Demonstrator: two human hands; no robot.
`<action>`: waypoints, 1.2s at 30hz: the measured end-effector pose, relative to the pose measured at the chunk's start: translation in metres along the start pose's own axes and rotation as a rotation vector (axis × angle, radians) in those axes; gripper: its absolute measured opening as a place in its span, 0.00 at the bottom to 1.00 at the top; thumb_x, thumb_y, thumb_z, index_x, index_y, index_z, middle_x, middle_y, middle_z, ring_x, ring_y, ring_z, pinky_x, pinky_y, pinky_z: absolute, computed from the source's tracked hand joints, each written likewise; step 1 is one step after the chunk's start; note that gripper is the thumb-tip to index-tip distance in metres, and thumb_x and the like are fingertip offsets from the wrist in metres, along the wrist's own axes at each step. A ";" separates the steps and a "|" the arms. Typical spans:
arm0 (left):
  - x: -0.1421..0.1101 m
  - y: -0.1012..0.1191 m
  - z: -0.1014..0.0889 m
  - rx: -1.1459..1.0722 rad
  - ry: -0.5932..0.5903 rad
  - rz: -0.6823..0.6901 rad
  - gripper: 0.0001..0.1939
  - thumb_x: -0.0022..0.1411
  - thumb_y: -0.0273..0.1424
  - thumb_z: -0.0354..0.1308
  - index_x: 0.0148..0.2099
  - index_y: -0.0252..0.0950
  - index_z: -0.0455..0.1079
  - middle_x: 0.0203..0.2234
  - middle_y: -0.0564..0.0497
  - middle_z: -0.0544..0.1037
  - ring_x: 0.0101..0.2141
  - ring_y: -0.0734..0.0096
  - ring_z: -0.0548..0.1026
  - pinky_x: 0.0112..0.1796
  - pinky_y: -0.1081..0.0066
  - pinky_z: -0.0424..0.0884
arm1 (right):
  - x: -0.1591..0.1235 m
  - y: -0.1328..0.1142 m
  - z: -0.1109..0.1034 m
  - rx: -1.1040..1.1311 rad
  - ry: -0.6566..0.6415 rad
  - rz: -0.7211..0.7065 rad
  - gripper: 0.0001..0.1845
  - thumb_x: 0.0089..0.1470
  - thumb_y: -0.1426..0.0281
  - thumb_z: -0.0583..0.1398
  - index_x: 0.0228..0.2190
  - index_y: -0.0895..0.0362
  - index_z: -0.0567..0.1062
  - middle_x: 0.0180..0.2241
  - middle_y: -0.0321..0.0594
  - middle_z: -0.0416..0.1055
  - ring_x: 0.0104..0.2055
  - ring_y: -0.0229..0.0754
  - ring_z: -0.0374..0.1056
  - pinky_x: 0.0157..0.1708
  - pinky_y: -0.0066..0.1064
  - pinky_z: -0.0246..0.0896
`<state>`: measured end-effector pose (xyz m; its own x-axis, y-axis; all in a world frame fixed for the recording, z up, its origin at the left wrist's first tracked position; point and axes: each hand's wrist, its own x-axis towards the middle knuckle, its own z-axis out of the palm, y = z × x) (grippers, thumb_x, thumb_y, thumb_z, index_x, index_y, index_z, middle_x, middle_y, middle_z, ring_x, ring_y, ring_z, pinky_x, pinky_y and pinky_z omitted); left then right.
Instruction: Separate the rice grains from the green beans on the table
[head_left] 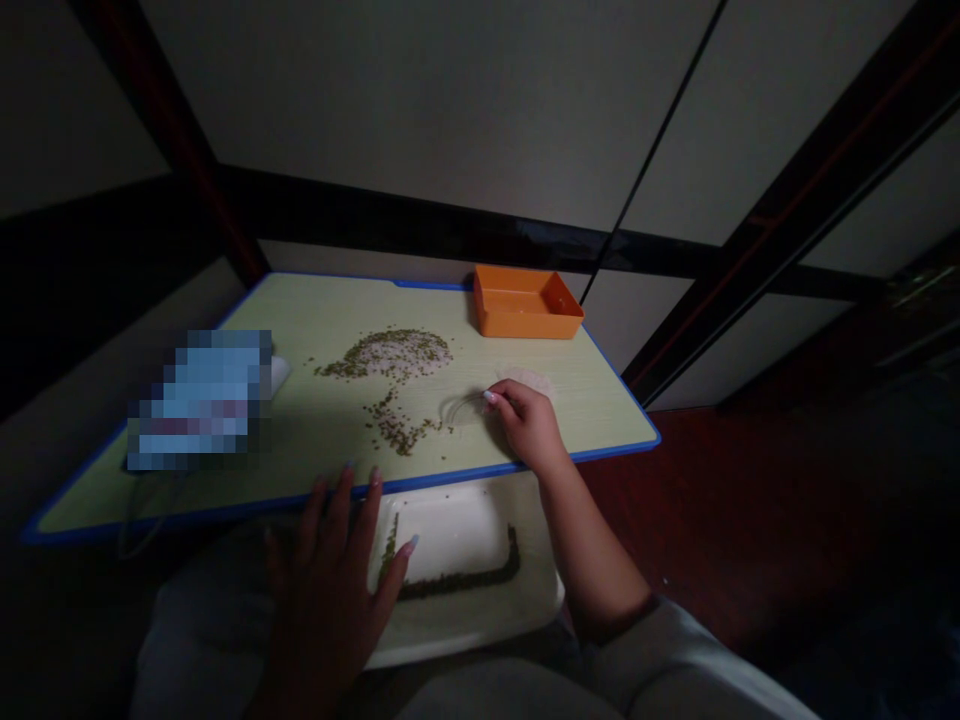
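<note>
My right hand [523, 415] is over the table, thumb and fingertips pinched together. A faint, thin curved shape extends left from the fingertips, too blurred to name. Just left of it lies a small scatter of green beans and pale grains [401, 430]. Farther back is a larger mixed pile [397, 352] of the same. Behind my right hand is a small patch of white grains [529, 380]. My left hand [334, 560] has its fingers spread at the left side of a white tray [480, 625] on my lap, thumb over its rim. Green beans [457, 583] line the tray's near edge and sides.
An orange box [529, 308] stands at the table's back right corner. A pixelated bluish item [206, 400] lies on the left. The yellow table [315, 300] has a blue rim and stands near pale panels [450, 110] with dark bands.
</note>
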<state>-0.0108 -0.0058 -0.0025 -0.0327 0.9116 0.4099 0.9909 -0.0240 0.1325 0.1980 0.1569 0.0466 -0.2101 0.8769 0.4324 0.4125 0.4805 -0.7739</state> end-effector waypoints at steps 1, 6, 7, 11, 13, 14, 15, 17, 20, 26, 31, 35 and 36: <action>0.000 0.000 0.000 0.000 0.004 0.003 0.35 0.64 0.40 0.46 0.70 0.39 0.42 0.67 0.37 0.51 0.67 0.45 0.48 0.60 0.35 0.45 | 0.000 0.000 0.000 -0.006 -0.005 -0.006 0.11 0.59 0.66 0.56 0.28 0.55 0.74 0.27 0.37 0.74 0.32 0.39 0.68 0.35 0.28 0.58; 0.000 0.000 0.000 -0.002 0.032 0.015 0.36 0.64 0.40 0.47 0.70 0.40 0.40 0.67 0.38 0.52 0.67 0.45 0.48 0.60 0.35 0.45 | -0.001 0.002 0.000 -0.019 -0.010 -0.022 0.11 0.60 0.66 0.55 0.27 0.55 0.73 0.27 0.37 0.73 0.32 0.39 0.68 0.36 0.28 0.57; 0.000 0.000 0.000 0.000 0.032 0.014 0.36 0.64 0.40 0.47 0.70 0.40 0.41 0.67 0.37 0.52 0.67 0.45 0.48 0.60 0.36 0.45 | -0.001 0.002 0.000 -0.019 -0.010 -0.020 0.11 0.60 0.66 0.55 0.27 0.55 0.73 0.27 0.37 0.73 0.32 0.39 0.68 0.36 0.28 0.57; 0.000 0.001 -0.001 0.009 0.019 0.014 0.35 0.64 0.40 0.46 0.70 0.38 0.43 0.68 0.37 0.51 0.67 0.45 0.47 0.61 0.36 0.45 | -0.002 0.002 -0.001 -0.021 -0.018 -0.008 0.12 0.60 0.66 0.54 0.27 0.55 0.72 0.27 0.37 0.72 0.32 0.39 0.67 0.35 0.28 0.57; -0.001 0.001 0.000 0.008 0.013 0.012 0.35 0.64 0.40 0.46 0.69 0.38 0.43 0.68 0.38 0.50 0.67 0.46 0.47 0.61 0.36 0.45 | -0.002 0.002 -0.001 -0.023 -0.029 -0.017 0.12 0.61 0.66 0.54 0.28 0.55 0.72 0.27 0.37 0.72 0.32 0.39 0.67 0.36 0.28 0.57; -0.001 0.000 0.000 0.005 0.013 0.010 0.34 0.64 0.40 0.46 0.69 0.38 0.43 0.68 0.38 0.50 0.67 0.46 0.47 0.61 0.37 0.45 | -0.001 0.001 -0.001 -0.025 -0.038 -0.027 0.12 0.61 0.66 0.54 0.28 0.55 0.72 0.27 0.37 0.72 0.32 0.39 0.67 0.36 0.28 0.57; -0.001 0.000 0.000 0.001 0.013 0.008 0.34 0.64 0.40 0.46 0.69 0.39 0.44 0.68 0.38 0.51 0.67 0.46 0.47 0.61 0.37 0.44 | -0.001 0.001 -0.002 -0.028 -0.049 -0.039 0.12 0.61 0.66 0.54 0.28 0.55 0.72 0.27 0.37 0.72 0.32 0.39 0.67 0.36 0.28 0.57; -0.001 -0.001 0.000 -0.009 0.013 0.010 0.34 0.64 0.40 0.46 0.69 0.39 0.44 0.68 0.38 0.51 0.67 0.47 0.46 0.61 0.37 0.44 | -0.001 0.000 -0.002 -0.036 -0.072 -0.071 0.11 0.61 0.67 0.54 0.28 0.55 0.72 0.27 0.37 0.72 0.33 0.39 0.67 0.37 0.28 0.58; -0.001 -0.001 0.000 -0.015 0.005 0.002 0.34 0.64 0.40 0.46 0.69 0.39 0.45 0.68 0.38 0.50 0.67 0.47 0.46 0.61 0.37 0.44 | -0.001 -0.002 -0.003 -0.048 -0.103 -0.117 0.11 0.61 0.68 0.54 0.28 0.55 0.72 0.27 0.37 0.73 0.32 0.39 0.67 0.37 0.28 0.58; 0.000 0.000 0.000 -0.002 -0.012 -0.011 0.33 0.64 0.40 0.45 0.69 0.38 0.46 0.68 0.39 0.50 0.67 0.48 0.46 0.62 0.38 0.44 | -0.001 -0.006 -0.004 -0.021 -0.154 -0.170 0.11 0.62 0.68 0.55 0.28 0.55 0.73 0.26 0.36 0.73 0.32 0.38 0.68 0.37 0.28 0.58; -0.001 0.000 0.000 -0.002 0.008 0.000 0.33 0.64 0.40 0.45 0.69 0.37 0.47 0.68 0.38 0.51 0.67 0.48 0.46 0.62 0.38 0.43 | -0.003 -0.007 -0.005 -0.004 -0.169 -0.233 0.10 0.61 0.69 0.57 0.29 0.56 0.74 0.25 0.36 0.73 0.31 0.38 0.68 0.37 0.29 0.59; -0.001 0.000 0.001 0.007 0.015 -0.002 0.33 0.64 0.39 0.45 0.69 0.37 0.47 0.68 0.38 0.51 0.67 0.48 0.46 0.62 0.38 0.44 | -0.005 -0.007 -0.006 0.012 -0.173 -0.265 0.10 0.60 0.68 0.58 0.28 0.57 0.75 0.24 0.36 0.73 0.29 0.37 0.67 0.36 0.29 0.59; -0.001 0.000 0.001 0.009 0.018 0.001 0.33 0.64 0.39 0.45 0.69 0.37 0.47 0.68 0.38 0.51 0.67 0.48 0.46 0.61 0.38 0.44 | -0.005 -0.007 -0.006 0.020 -0.179 -0.264 0.10 0.59 0.68 0.59 0.27 0.57 0.76 0.24 0.36 0.73 0.29 0.37 0.67 0.35 0.29 0.59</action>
<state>-0.0104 -0.0061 -0.0034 -0.0344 0.9038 0.4265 0.9920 -0.0209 0.1242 0.2010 0.1491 0.0529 -0.4612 0.7099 0.5323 0.3061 0.6904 -0.6555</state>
